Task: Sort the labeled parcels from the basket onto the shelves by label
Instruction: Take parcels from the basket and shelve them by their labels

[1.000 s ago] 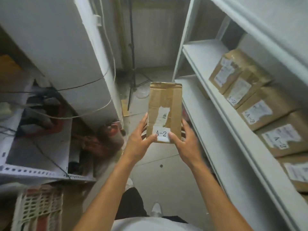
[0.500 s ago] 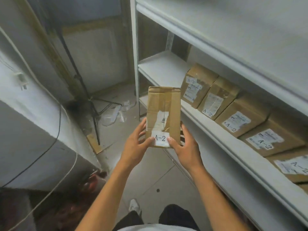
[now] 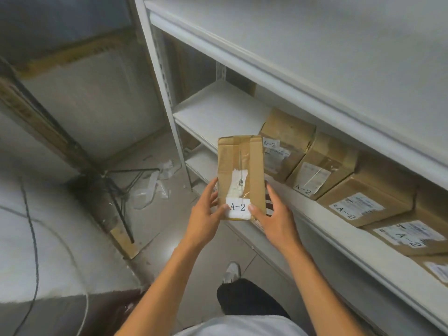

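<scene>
We've got the parcel [image 3: 240, 175] upright in front of the shelf [image 3: 218, 112], long side vertical, A-2 sticker facing us. Our left hand [image 3: 206, 214] and right hand [image 3: 276, 219] grip its bottom end, thumbs flanking the sticker.

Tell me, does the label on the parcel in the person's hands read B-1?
No, the white label on the held parcel reads A-2, the same as the boxes on the shelf beside it.
</scene>
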The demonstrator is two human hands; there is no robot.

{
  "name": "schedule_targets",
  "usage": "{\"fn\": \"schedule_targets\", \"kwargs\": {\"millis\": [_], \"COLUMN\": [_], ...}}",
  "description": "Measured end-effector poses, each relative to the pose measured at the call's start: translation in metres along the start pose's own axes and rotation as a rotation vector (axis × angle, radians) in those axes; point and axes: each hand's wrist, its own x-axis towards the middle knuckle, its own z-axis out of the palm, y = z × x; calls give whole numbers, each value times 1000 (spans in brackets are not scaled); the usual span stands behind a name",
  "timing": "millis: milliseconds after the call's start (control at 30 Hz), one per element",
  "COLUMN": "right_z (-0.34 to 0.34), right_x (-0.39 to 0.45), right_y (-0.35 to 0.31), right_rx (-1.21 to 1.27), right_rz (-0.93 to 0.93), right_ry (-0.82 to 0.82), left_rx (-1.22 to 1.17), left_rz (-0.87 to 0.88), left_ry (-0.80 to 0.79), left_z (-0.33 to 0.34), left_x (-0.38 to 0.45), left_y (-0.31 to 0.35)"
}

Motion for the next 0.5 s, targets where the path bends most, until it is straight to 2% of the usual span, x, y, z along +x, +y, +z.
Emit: {"fn": "schedule_targets", "kwargs": {"millis": [200,500], "right_z": [3,42], "right_x": [57,98], "right_y": [7,-3], "right_rx": [26,-8], "right_rz": [32,77], "right_ry": [-25,-14], "left_rx": [84,161], "left_rz": [-16,-67], "left_ry": [-14,30], "left_z": [-2,-34], "left_x": [63,120], "left_y": [9,-3]}}
